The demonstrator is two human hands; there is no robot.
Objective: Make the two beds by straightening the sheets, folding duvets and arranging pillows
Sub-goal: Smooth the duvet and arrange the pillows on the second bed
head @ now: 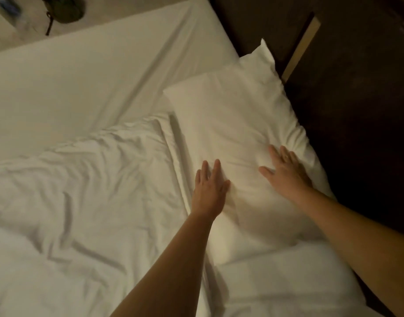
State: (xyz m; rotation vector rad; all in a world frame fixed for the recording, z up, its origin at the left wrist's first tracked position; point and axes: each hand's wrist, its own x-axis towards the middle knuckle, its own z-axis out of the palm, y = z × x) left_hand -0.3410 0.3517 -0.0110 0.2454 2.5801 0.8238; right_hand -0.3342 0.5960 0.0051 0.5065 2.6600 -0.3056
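1. The left hand point(210, 191) is laid flat, fingers spread, on the near left part of the pillow point(237, 143); nothing is gripped.
2. The right hand point(285, 172) is pressed open-palmed on the pillow's right side, near the dark headboard point(356, 110).
3. The pillow is placed along the bed's headboard edge, on the sheet point(93, 72).
4. A crumpled duvet point(82, 191) is spread just beside the pillow's left edge; smooth sheet is left bare toward the far edge.
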